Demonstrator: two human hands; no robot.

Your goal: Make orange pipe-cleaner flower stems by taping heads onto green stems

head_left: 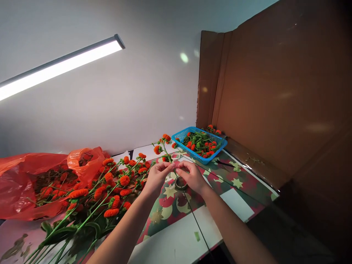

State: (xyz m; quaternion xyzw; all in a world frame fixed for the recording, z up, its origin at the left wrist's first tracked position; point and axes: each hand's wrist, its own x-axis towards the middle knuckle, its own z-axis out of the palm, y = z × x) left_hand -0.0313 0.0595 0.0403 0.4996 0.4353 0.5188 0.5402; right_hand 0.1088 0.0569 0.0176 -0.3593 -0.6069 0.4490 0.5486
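Note:
My left hand (157, 178) and my right hand (192, 178) meet over the table, fingertips pinched together on a thin green stem (167, 151). Several small, fuzzy orange pumpkin-like heads (166, 138) top this artificial flower, leaning up and left above my hands. A long dark wire (195, 220) runs below the hands toward the table's front edge and seems to belong to the same stem. Just beneath my fingers lies a roll of tape (180, 182). Behind them is a second, pale roll (175, 156). Whatever is right between the fingertips is too small to make out.
Many finished-looking orange flower stems (110, 194) lie to the left, beside an orange plastic bag (19, 183). A blue basket (176, 138) of orange and green pieces stands at the back. A cardboard panel (269, 91) walls the right side; a lamp (68, 64) hangs upper left.

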